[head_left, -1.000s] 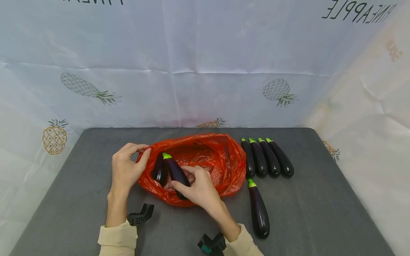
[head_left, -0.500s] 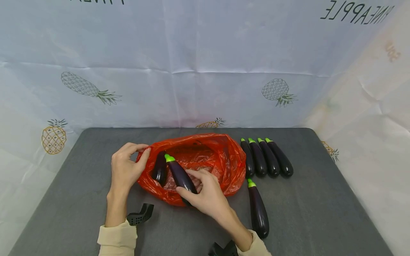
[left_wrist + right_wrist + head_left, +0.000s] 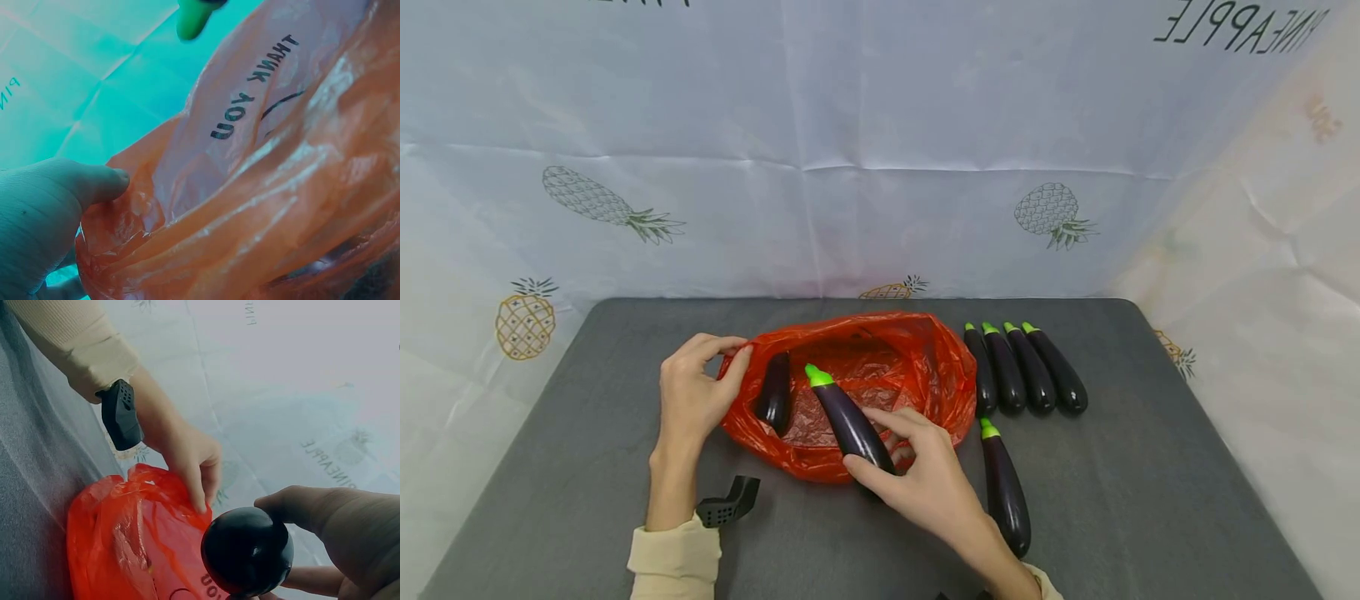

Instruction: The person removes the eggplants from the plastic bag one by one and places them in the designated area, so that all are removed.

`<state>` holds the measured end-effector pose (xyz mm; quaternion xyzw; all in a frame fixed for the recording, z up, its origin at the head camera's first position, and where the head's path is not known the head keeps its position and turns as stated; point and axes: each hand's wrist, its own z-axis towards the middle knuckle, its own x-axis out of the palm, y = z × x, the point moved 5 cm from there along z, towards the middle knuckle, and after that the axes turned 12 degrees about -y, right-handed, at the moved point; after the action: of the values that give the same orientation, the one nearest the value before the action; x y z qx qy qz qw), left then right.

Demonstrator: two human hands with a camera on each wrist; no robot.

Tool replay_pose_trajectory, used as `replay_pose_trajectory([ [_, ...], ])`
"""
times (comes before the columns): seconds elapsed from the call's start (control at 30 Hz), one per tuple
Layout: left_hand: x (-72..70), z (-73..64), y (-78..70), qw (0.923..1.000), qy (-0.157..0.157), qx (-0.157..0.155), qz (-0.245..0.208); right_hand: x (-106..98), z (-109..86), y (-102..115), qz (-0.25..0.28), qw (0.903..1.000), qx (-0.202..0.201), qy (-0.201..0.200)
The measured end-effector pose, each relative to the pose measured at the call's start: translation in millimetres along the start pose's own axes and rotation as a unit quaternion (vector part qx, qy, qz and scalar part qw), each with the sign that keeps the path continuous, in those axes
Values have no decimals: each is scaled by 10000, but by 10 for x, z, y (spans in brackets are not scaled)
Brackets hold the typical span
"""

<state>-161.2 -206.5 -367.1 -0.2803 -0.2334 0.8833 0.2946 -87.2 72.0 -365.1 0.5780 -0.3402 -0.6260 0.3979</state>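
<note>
My left hand (image 3: 698, 392) pinches the left rim of a red plastic bag (image 3: 943, 383), whose mouth gapes upward. In the left wrist view, the thumb presses the bag's edge (image 3: 134, 206). One eggplant (image 3: 775, 396) lies inside the bag at its left end. Another eggplant (image 3: 850, 425), dark purple with a bright green stem, is held by my right hand (image 3: 921, 475) near its rounded end, above the bag's front rim. The right wrist view shows this eggplant (image 3: 247, 553) end-on between thumb and fingers, raised over the bag.
Several eggplants (image 3: 1033, 371) lie side by side to the right of the bag, stems toward the back. A single eggplant (image 3: 1006, 492) lies in front of them, near my right forearm. The grey table (image 3: 1150, 467) ends at a pineapple-print curtain (image 3: 880, 225).
My right hand has lifted the eggplant from inside the bag and carried it right and toward me. My left hand keeps its grip on the bag's rim.
</note>
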Motion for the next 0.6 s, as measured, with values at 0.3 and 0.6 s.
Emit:
replay_pose_trajectory([
  [0.3, -10, 7, 4, 10000, -8, -26, 25, -313, -108, -82, -36, 9987, 55, -499],
  [0.6, 5, 14, 1, 10000, -15, 13, 9, -590, -234, -221, -156, 9952, 247, -934],
])
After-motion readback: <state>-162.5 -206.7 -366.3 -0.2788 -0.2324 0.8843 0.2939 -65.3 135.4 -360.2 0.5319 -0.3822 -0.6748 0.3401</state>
